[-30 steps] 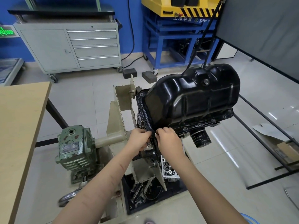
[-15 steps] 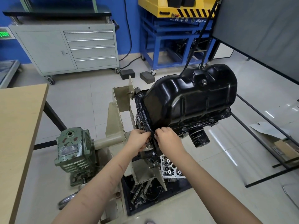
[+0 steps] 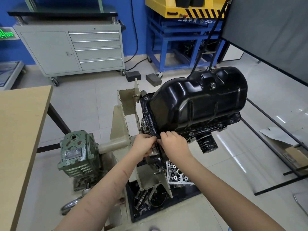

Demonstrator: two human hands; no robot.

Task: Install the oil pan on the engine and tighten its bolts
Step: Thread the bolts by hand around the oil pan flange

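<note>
Fingers of left hand (image 3: 144, 145) and right hand (image 3: 174, 144) were curled at the near corner flange of the glossy black steel oil pan (image 3: 198, 102), seated on the engine (image 3: 208, 129); what was pinched could not be told

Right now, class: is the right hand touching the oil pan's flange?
Touching. The head view shows the right hand with fingertips curled onto the near corner of the oil pan flange, no gap visible between them.

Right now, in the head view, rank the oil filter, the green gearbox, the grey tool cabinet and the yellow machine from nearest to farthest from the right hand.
From the right hand:
1. Oil filter, just to its right under the engine.
2. Green gearbox, off to the left, on the stand.
3. Grey tool cabinet, far back left.
4. Yellow machine, far back on the blue frame; too close to the cabinet to call.
</note>
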